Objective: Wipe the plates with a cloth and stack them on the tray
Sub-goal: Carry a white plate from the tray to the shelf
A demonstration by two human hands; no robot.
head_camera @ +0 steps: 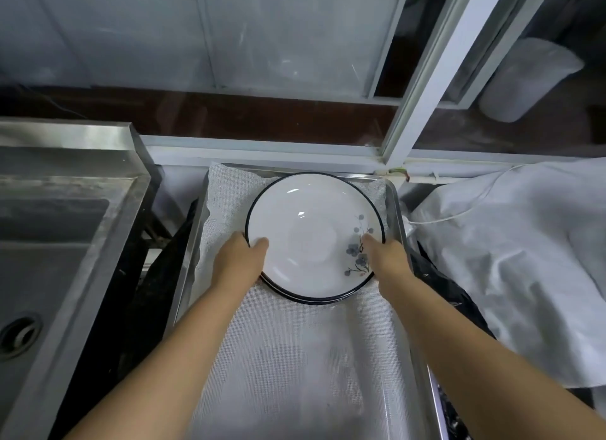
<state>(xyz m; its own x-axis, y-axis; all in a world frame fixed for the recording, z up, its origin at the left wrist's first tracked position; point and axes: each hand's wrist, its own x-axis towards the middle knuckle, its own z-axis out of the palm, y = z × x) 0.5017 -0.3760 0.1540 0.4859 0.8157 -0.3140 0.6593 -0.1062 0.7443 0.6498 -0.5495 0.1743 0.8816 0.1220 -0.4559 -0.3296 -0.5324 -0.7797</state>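
Observation:
A white plate [311, 230] with a dark rim and a blue-grey flower print lies on top of a short stack of like plates at the far end of a steel tray [400, 210]. The tray is lined with a white mesh cloth [295, 357]. My left hand [241, 254] grips the top plate's left rim, thumb on the inner face. My right hand [385, 254] grips its right rim, thumb over the flower print. The fingers under the rim are hidden.
A steel sink [49, 243] with a drain stands to the left, across a dark gap from the tray. White plastic sheeting [511, 249] covers the surface on the right. A window frame [423, 79] rises behind the tray.

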